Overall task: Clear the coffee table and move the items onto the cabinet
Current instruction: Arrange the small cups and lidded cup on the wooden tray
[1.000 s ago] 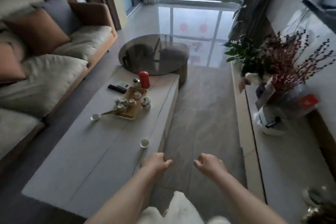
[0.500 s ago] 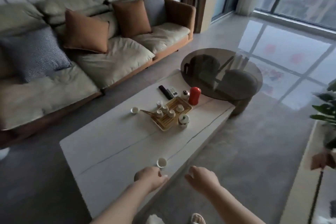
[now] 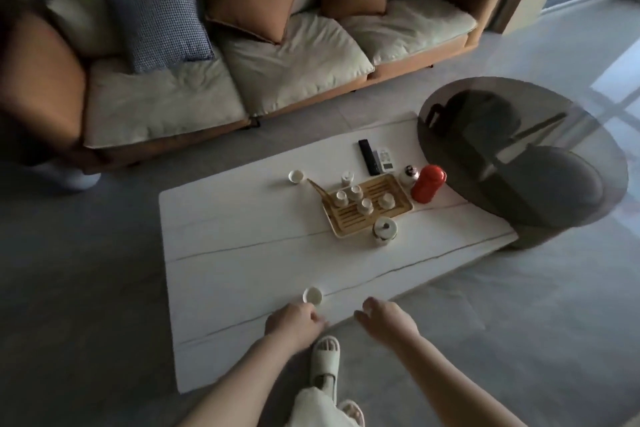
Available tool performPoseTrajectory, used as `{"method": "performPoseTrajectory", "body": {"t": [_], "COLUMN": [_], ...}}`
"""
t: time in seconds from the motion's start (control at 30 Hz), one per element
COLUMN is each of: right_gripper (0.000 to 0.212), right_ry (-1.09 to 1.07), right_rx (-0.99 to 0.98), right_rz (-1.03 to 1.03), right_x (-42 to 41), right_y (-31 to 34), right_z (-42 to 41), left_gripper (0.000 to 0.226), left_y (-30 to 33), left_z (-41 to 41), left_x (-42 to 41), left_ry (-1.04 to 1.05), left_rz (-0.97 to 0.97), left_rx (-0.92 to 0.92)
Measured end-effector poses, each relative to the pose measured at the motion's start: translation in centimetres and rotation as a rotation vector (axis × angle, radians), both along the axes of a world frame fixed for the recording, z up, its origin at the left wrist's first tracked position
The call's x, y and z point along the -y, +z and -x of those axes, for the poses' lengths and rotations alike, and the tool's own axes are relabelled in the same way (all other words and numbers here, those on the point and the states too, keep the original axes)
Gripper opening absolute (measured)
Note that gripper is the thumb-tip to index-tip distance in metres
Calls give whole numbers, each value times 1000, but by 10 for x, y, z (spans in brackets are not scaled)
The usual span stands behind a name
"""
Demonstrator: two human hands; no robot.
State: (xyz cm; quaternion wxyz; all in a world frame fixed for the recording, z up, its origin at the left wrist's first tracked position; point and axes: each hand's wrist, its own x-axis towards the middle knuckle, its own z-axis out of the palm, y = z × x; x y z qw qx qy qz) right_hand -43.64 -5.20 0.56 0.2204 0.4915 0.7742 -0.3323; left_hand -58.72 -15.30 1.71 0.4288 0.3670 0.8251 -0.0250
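A white coffee table (image 3: 242, 253) lies ahead of me. One small white cup (image 3: 312, 296) stands near its front edge, just beyond my left hand (image 3: 294, 322), whose fingers are curled and hold nothing. My right hand (image 3: 388, 322) hovers past the table's front edge, fingers loosely curled, also holding nothing. Farther back sits a bamboo tea tray (image 3: 369, 210) with several small cups, a lidded pot (image 3: 384, 230) at its near corner, a red canister (image 3: 428, 183), a small jar (image 3: 407, 175), a black remote (image 3: 369, 156), a white remote (image 3: 385, 158) and a lone cup (image 3: 296, 176).
A sofa (image 3: 277, 55) with orange and grey cushions runs behind the table. A round dark glass table (image 3: 519, 149) overlaps the coffee table's right end. My slippered foot (image 3: 325, 360) stands on the grey floor by the front edge. The cabinet is out of view.
My view has swung left, away from the cabinet and plants, to face the coffee table and sofa. Both hands have come closer to the cup near the front edge.
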Motion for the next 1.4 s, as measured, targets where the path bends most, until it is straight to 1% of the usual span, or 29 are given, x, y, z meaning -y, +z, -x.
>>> {"method": "performPoseTrajectory", "body": {"t": [0.17,0.27,0.43,0.53,0.63,0.77,0.87,1.03,1.1,1.2,1.27,1.37,1.4], "right_gripper": [41,41,44,43,39,35,37,40,40,42,43,45,44], "right_ry": [4,56,85,146,197,182,170,235,243,227,186,118,66], "right_rx": [37,28,-3,-20,-28,-30,-27,-19,-18,-44,-55,-40,-42], "right_rz": [55,52,91,126,165,267,300,331,338,343,358,418,451], "right_x": [-28,-49,-76,-84,-92,-97,-96,-86,-82,-77,-73,-65,-62], "right_y": [-19,-34,-61,-81,-110,-158,-195,-254,-276,-301,-313,-325,-328], "right_z": [26,42,69,82,93,96,96,108,115,123,126,128,128], "left_gripper": [38,39,35,37,39,38,40,42,42,43,38,33,32], "left_y": [-26,-46,-73,-95,-124,-168,-204,-261,-283,-312,-328,-343,-346], "left_z": [24,36,46,44,42,39,40,49,56,63,66,67,67], "left_x": [-19,-34,-64,-74,-76,-65,-55,-54,-57,-57,-55,-53,-53], "left_ry": [86,118,206,273,376,524,552,578,592,665,717,759,782], "left_rz": [64,89,71,37,17,12,24,-36,-27,4,16,36,35], "left_rx": [35,47,64,75,83,92,102,116,115,124,153,239,274]}}
